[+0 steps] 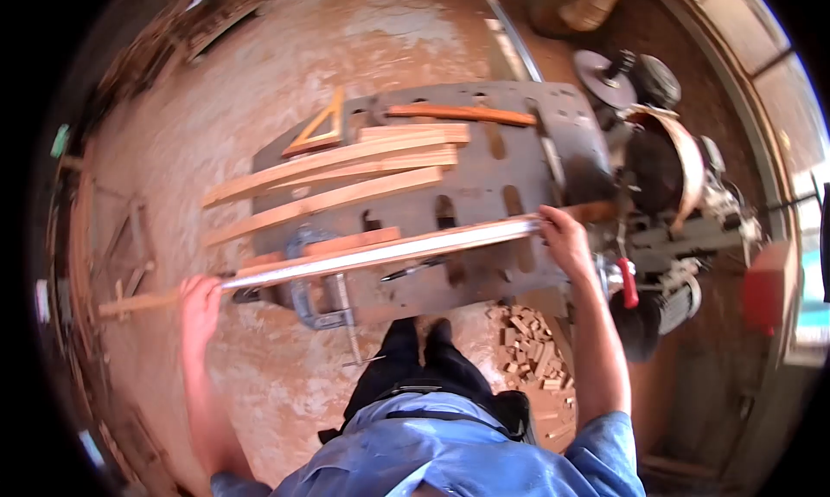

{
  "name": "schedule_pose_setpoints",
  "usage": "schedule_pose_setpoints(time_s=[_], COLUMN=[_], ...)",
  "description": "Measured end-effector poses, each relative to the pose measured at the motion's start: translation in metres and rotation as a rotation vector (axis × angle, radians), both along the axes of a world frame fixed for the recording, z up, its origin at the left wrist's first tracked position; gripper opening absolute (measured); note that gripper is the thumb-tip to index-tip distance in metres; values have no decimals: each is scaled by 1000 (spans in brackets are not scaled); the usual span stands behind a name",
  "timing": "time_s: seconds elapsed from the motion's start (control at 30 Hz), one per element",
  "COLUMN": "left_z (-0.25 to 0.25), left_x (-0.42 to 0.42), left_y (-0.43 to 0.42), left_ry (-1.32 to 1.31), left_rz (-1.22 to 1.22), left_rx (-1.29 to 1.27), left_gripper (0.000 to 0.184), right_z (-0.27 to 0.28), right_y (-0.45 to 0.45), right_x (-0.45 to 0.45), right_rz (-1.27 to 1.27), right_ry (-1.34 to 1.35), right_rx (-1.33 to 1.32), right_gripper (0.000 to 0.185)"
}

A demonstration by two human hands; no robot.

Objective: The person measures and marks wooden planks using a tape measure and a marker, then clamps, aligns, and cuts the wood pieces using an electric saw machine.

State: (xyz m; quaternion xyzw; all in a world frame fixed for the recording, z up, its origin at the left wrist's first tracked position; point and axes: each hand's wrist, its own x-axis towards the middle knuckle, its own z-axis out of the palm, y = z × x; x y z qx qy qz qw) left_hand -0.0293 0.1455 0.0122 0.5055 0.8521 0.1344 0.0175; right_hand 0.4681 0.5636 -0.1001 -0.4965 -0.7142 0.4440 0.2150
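A long wooden strip (138,304) lies crosswise over the near part of the metal worktable (389,298). Along it stretches a bright whitish band, like the blade of a tape measure (380,253); its markings are blurred. My left hand (200,302) is closed at the band's left end, with fingers over the strip beyond the table edge. At the other end, my right hand (562,236) pinches the band against the wood. A G-clamp (304,307) sits at the near-left table edge, under the strip. Nearby on the tabletop is a dark pen (411,270).
Several wooden slats (337,198) lie on the table's far left, beside a wooden set square (322,130) and an orange-brown bar (458,113). Machinery (661,160) with a red handle (627,282) stands at right. Wood offcuts (532,350) are piled on the floor.
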Motion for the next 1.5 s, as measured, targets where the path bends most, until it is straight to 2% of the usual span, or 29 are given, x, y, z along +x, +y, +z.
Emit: schedule_pose_setpoints(time_s=[0.13,0.23,0.27,0.5,0.6,0.7,1.07,1.17,1.37,1.5], left_z=[-18,-8,-4,-5,-5,-7,-12,-10,-15,-13], left_x=[-9,0,0,-2,0,-1,-2,0,-5,-4], left_y=[-7,0,2,6,6,7,8,10,7,7], left_ry=[60,4,4,-22,-11,-9,-25,-37,0,-7], left_rz=[-9,64,94,129,150,170,149,168,174,180], left_rx=[70,63,-2,-22,-48,-65,-66,-72,-66,-75], left_gripper=[10,11,11,12,13,15,16,16,15,15], right_z=[-14,-33,-22,-40,-33,-41,-49,-53,-67,-69], right_y=[6,14,10,18,17,22,34,27,33,31], right_x=[6,11,7,19,18,24,36,32,42,41], right_rz=[45,53,72,97,73,94,158,-4,24,-77], right_ry=[-13,24,17,34,46,47,100,211,276,282], right_rx=[105,73,24,74,-51,-5,-74,-178,-174,-210], right_gripper=[30,30,29,27,27,27,29,28,21,20])
